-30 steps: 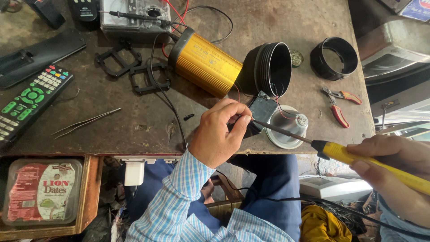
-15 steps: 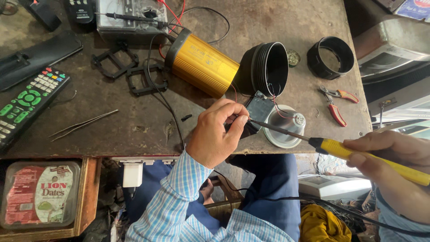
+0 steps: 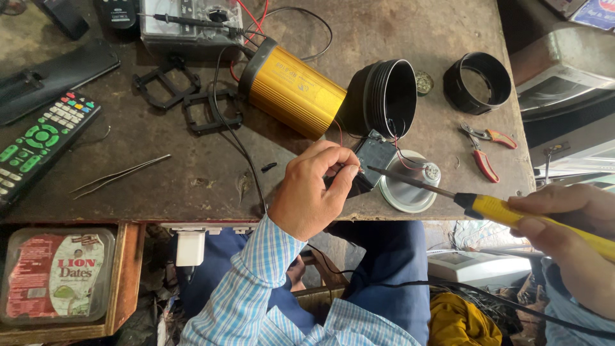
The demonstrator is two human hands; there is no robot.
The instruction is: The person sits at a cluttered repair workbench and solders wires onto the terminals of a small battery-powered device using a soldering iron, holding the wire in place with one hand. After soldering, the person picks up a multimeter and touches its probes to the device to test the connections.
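Now the left hand point(image 3: 314, 192) pinches a small black circuit board point(image 3: 373, 160) at the desk point(image 3: 192, 173) edge, at five o'clock from the gold cylinder point(image 3: 291, 96), while the right hand point(image 3: 570, 224) grips a yellow soldering iron point(image 3: 512, 214), its tip on the board. Holding the board steady and the tip on one joint seems best. Since a second ago, the iron has slid slightly toward nine o'clock.
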